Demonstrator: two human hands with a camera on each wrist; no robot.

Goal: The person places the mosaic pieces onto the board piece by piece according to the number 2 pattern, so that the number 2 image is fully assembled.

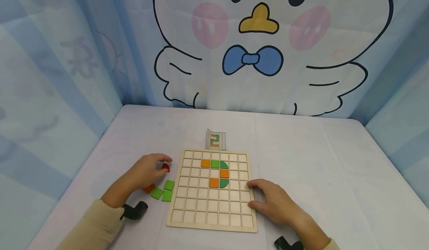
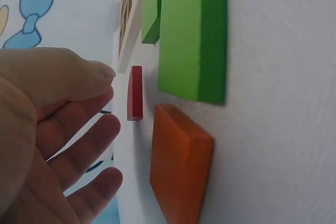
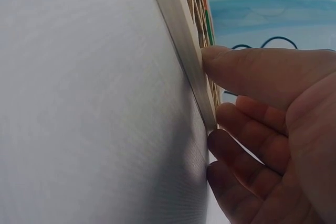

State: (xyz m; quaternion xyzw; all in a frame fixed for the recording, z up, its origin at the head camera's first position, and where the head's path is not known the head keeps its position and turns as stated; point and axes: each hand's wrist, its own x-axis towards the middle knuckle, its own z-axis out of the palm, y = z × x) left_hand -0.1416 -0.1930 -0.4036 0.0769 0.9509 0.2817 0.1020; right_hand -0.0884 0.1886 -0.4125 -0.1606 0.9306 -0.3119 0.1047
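Observation:
My left hand (image 1: 147, 170) hovers around a small red rounded piece (image 1: 165, 167) left of the board. In the left wrist view the thumb and fingers stand apart from that red piece (image 2: 135, 93), which lies on the table. Nearby lie an orange square piece (image 1: 149, 189) and a few green square pieces (image 1: 156, 193). The wooden grid board (image 1: 196, 217) carries orange and green squares and dark green rounded pieces (image 1: 223, 183). At its right edge rests my right hand (image 1: 273, 199), thumb and fingertips touching the frame (image 3: 181, 30) without curling round it.
Behind the board stands a small folded pattern card (image 1: 216, 140) showing a coloured grid. A white cloth covers the table (image 1: 318, 168). Printed curtains (image 1: 261, 90) hang at the back and both sides. Each wrist wears a black device (image 1: 135, 210).

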